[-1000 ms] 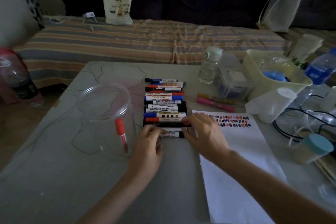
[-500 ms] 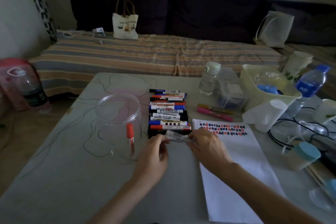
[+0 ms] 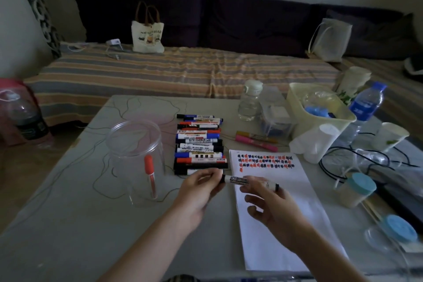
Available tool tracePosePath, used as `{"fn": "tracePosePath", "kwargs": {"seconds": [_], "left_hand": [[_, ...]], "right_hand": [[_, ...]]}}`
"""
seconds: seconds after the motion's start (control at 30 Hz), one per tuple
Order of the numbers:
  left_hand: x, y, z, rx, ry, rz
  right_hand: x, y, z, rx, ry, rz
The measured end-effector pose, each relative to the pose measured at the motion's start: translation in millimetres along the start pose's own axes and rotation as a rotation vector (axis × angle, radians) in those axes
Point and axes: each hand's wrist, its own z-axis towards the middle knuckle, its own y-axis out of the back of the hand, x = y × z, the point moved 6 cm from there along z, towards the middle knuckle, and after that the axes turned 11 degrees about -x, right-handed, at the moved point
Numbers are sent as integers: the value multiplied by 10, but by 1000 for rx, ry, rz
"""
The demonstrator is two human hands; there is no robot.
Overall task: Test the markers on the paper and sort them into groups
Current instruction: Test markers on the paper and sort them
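A white marker with black ends (image 3: 242,179) is held level above the near-left corner of the paper (image 3: 283,224). My left hand (image 3: 199,192) pinches its left cap end. My right hand (image 3: 272,210) holds the barrel near its right end, lower fingers spread. The paper carries rows of red, blue and black test marks (image 3: 265,160) along its top. A row of several markers (image 3: 199,146) lies side by side just left of the paper. A clear plastic jar (image 3: 137,155) at the left holds one red-capped marker (image 3: 150,171).
A pink highlighter (image 3: 256,143) and a yellow one lie behind the paper. Right of it stand a white paper roll (image 3: 313,142), a cream basket (image 3: 320,107), water bottles (image 3: 249,101), black cables and blue-lidded jars (image 3: 357,190). A striped sofa runs behind the table.
Both hands lifted one marker off the near end of the row and carried it right, over the paper's corner. The camera view tilted upward.
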Motion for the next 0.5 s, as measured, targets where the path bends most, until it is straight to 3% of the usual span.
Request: {"fn": "tracePosePath", "kwargs": {"seconds": [0.1,0.3,0.4,0.5], "left_hand": [[-71,33,19,-18,12,-38],[-12,-176,-49,117,-27,82],[27,-231,-65,60,-24,16],[58,-280,10,-44,-31,5]], "right_hand": [[63,147,22,14,64,-179],[115,-75,48,93,316,-717],[167,-156,1,-9,579,-864],[255,-193,-170,-103,956,-946]]}}
